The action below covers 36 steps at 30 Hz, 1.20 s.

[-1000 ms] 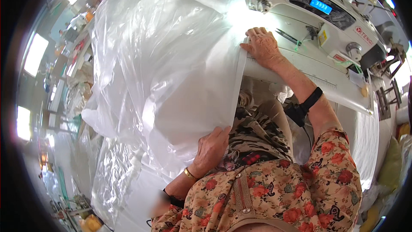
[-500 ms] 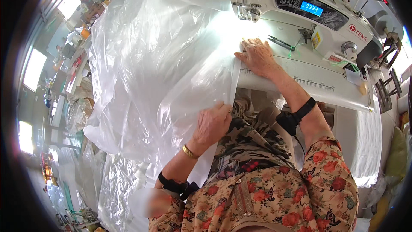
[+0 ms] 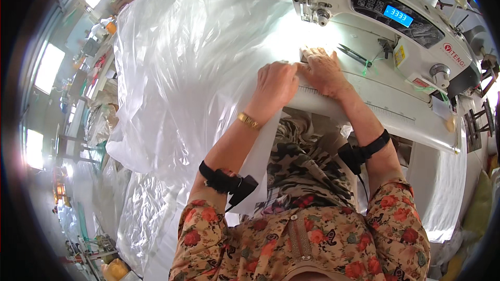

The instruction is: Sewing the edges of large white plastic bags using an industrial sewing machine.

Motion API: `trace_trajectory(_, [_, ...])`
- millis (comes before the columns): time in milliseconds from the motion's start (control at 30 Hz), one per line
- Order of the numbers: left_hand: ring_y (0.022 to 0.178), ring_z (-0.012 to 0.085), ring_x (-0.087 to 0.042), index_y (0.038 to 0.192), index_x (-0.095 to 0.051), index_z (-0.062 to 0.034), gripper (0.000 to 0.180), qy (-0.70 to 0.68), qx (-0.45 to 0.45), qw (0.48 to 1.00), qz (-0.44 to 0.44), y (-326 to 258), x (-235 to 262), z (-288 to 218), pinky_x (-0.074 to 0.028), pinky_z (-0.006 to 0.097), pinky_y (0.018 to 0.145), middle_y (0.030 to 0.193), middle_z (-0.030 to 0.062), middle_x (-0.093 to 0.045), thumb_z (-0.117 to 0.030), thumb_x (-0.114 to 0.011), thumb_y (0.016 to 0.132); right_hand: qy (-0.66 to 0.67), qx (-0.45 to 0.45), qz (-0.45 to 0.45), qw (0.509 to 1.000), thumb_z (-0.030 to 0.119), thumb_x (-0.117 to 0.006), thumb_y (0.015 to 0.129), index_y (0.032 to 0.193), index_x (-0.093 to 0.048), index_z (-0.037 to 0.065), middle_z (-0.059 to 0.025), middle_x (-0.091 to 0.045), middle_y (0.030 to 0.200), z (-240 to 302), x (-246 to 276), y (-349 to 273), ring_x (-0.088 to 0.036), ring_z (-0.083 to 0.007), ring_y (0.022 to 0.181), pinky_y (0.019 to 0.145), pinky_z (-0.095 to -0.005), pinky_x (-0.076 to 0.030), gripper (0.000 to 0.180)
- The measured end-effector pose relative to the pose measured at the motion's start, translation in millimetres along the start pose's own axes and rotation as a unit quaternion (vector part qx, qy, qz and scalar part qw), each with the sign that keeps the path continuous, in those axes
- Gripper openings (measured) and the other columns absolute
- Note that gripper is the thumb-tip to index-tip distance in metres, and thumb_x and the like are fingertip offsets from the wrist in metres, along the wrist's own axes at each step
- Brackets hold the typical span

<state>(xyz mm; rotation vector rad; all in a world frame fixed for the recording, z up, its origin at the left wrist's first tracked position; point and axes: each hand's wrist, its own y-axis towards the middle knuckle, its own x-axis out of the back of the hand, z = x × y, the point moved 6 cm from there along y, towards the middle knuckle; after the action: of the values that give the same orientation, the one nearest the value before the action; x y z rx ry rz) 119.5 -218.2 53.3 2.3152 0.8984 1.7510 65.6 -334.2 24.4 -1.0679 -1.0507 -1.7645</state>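
Both hands lie side by side, knuckles up, on a big sheet of clear plastic film (image 3: 198, 73) at the front edge of the white worktop (image 3: 396, 117). The left hand (image 3: 275, 84) presses down with fingers curled over a fold of the film, holding it against the worktop edge; the right hand (image 3: 324, 72) lies flat on the film's end, fingers spread toward the needle area of the white sewing machine (image 3: 375, 0). The two hands touch. The film billows up and away to the left, hanging over the worktop edge onto the lap. A pair of dark snips (image 3: 353, 54) lies on the machine bed just right of the right hand, with a bare strip of bed between them.
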Motion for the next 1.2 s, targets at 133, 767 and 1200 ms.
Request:
trace_trajectory(133, [0.089, 0.0365, -0.065, 0.111, -0.068, -0.0024, 0.031, -0.041, 0.053, 0.996, 0.051, 9, -8, 3, -0.051, 0.045, 0.079, 0.098, 0.0207, -0.067, -0.015, -0.06, 0.083, 0.013, -0.011, -0.066, 0.998, 0.034, -0.046, 0.099, 0.121, -0.06, 0.003, -0.018, -0.063, 0.121, -7, 0, 1, -0.056, -0.0329, 0.119, 0.107, -0.0565, -0.032, 0.041])
trace_trajectory(767, [0.074, 0.032, -0.065, 0.104, -0.065, -0.0008, 0.016, -0.194, 0.075, 0.978, 0.036, -250, 54, -46, -0.052, 0.04, 0.063, 0.091, 0.0145, -0.066, -0.006, -0.064, 0.089, 0.303, 0.034, -0.233, 0.923, 0.023, -0.069, 0.093, 0.086, -0.055, 0.002, -0.0063, -0.054, 0.064, 42, -19, -139, -0.054, -0.0175, 0.056, 0.054, -0.032, -0.044, 0.026])
trace_trajectory(1200, [0.09, 0.0278, -0.062, 0.089, -0.056, -0.0044, 0.014, -0.029, 0.006, 0.996, -0.09, -199, 64, -31, -0.046, 0.038, 0.082, 0.095, 0.0094, -0.064, -0.001, -0.066, 0.08, 0.685, -0.129, 0.18, 0.695, 0.016, -0.062, 0.096, 0.108, -0.069, -0.001, -0.0018, -0.07, 0.098, 95, -100, -197, -0.062, -0.0071, 0.084, 0.076, -0.0238, -0.049, 0.022])
